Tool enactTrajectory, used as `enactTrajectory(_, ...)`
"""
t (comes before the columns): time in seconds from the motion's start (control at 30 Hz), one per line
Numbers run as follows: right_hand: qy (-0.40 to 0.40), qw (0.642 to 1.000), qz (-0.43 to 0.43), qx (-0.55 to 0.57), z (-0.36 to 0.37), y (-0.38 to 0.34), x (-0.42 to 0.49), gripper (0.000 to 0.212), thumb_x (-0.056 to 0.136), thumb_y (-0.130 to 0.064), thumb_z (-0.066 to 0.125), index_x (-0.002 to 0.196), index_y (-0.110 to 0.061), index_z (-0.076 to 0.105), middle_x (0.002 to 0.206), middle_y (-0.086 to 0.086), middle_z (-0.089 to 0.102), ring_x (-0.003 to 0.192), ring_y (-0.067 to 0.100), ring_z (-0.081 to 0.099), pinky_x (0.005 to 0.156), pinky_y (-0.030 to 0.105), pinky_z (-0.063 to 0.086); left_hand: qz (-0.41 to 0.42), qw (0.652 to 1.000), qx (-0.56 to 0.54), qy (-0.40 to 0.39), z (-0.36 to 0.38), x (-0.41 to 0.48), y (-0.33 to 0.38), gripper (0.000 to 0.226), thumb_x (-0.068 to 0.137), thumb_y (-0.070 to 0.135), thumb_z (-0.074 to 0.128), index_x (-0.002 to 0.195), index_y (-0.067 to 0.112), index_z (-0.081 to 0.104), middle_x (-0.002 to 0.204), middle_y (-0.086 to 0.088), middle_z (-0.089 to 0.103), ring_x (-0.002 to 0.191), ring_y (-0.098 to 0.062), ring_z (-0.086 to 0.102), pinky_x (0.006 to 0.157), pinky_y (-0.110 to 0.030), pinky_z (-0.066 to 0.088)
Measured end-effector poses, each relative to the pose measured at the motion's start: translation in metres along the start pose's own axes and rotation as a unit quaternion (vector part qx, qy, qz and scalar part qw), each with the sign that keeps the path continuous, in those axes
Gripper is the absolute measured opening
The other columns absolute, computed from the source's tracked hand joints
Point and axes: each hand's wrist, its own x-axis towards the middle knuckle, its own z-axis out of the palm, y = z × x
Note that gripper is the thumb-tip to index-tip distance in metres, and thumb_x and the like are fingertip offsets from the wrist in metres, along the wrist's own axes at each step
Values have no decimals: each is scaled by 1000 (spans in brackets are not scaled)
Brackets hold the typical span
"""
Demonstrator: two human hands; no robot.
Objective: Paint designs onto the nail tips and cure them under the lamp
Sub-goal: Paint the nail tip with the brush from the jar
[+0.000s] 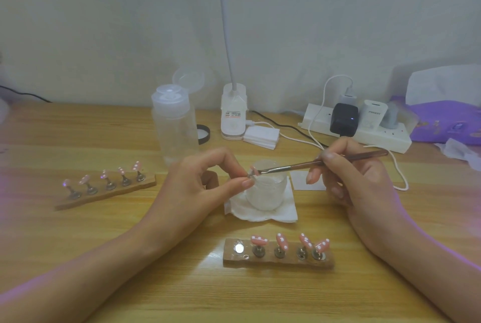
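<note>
home nail-art desk | wooden table [78,127] | power strip [364,132] | plain wall [104,23]

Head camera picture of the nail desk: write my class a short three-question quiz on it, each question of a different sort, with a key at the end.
1. True or false: the right hand holds a brush at the nail tip pinched by the left hand.
2. How many nail tips stand on the near wooden holder? A three, B four, C five.
3. Fill in: the glass jar stands on a white ____.
Key: 1 true; 2 B; 3 tissue.
</note>
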Motion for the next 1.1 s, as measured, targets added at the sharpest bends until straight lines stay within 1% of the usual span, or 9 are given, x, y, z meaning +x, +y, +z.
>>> enactTrajectory(0.07,12,1000,3,13,-1,0,1,19,92,-18,61,75,-16,55,64,7,67,46,9,34,45,18,28,3,1000,-2,-3,0,0,0,18,80,36,78,74,23,67,75,16,70,42,-2,37,48,-8,31)
enactTrajectory(0.17,2,999,-2,40,-2,-1,0,19,90,-24,62,72,-23,56,66,7,67,46,9,35,44,20,25,3,1000,-10,-9,-1,0,0,14,78,36,75,75,25,67,87,7,74,43,-2,37,48,-10,33)
enactTrajectory(0.37,10,1000,14,11,0,-1,0,20,84,-27,65,77,-13,53,64,8,67,46,10,35,45,23,23,12,1000,-8,-9,0,0,1,16,79,34,73,75,21,66,66,21,64,42,-1,36,48,-6,30)
enactTrajectory(0.43,11,1000,5,24,-1,-2,-1,20,86,-25,68,74,-17,54,64,7,67,46,10,35,45,23,24,10,1000,-14,-8,0,0,1,16,78,35,73,74,21,66,67,19,66,42,-1,37,47,-6,30)
enactTrajectory(0.5,-1,1000,-2,27,-1,-2,-2,17,88,-26,61,71,-22,56,65,7,67,46,10,35,45,22,25,12,1000,-13,-8,0,0,1,17,77,36,73,75,20,67,67,20,65,42,-1,37,47,-6,30)
enactTrajectory(0.6,1,1000,1,12,0,-1,-2,19,89,-23,65,72,-21,57,65,8,67,46,10,36,44,18,29,14,1000,-8,-8,1,0,1,19,78,36,72,76,17,67,59,25,60,41,-1,36,47,-5,28)
enactTrajectory(0.77,6,999,-6,41,-2,-2,0,20,87,-26,65,69,-26,57,64,7,67,47,9,36,44,18,28,7,1000,-16,-8,-1,1,1,16,76,38,73,74,23,67,79,9,72,43,-2,38,47,-8,31)
enactTrajectory(0.93,-8,1000,-6,4,0,2,-1,17,87,-27,59,70,-24,59,65,9,68,47,10,36,44,17,30,8,1000,-12,-9,0,1,-1,17,79,35,74,76,19,67,62,23,61,42,0,37,47,-5,29)
enactTrajectory(1.1,19,999,-7,34,-2,-1,-1,18,86,-23,58,68,-24,56,62,7,66,46,9,35,43,16,30,8,1000,-21,-11,0,2,-1,16,79,33,74,75,19,67,74,14,70,42,-1,38,48,-7,31)
